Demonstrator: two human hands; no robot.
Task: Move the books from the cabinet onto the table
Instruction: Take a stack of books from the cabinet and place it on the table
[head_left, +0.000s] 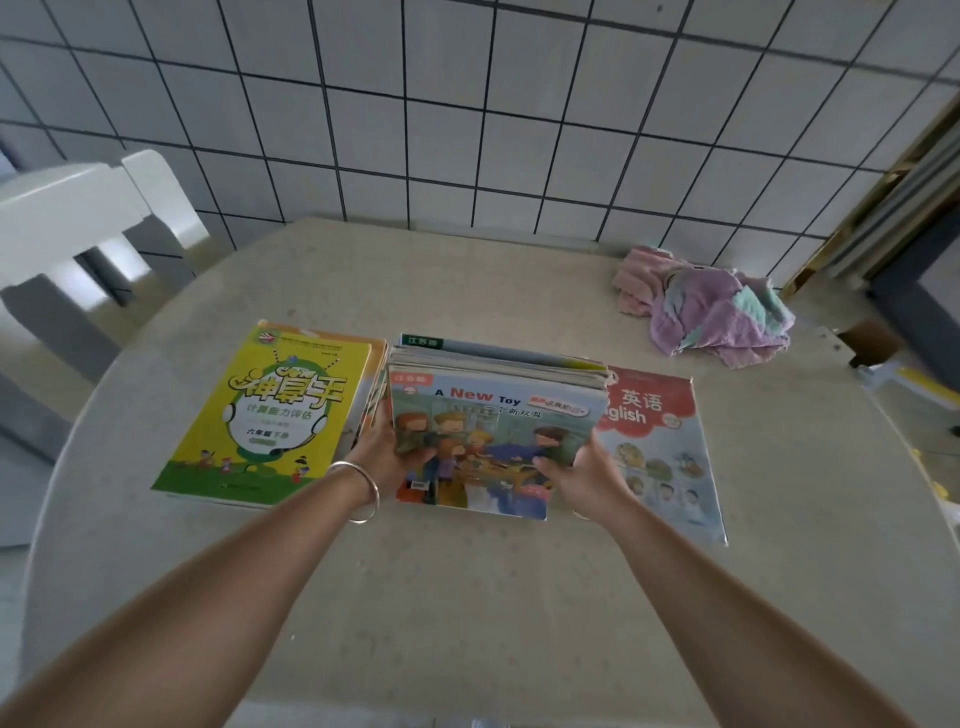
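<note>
Both hands clamp a stack of books at mid surface. Left hand grips the stack's left near corner, thumb on the top cover, fingers curled along the side edge; silver bangle on that wrist. Right hand grips the right near corner, thumb on cover, fingers under. Top book reads "A New Toy". Can't tell if the stack rests on the surface or sits slightly lifted. Yellow-green book lies flat just left of the stack, on top of other books. Red English textbook lies flat to the right, partly under the stack. Crumpled pink-purple cloth at far right. White chair beyond the left edge. Tiled wall behind.
</note>
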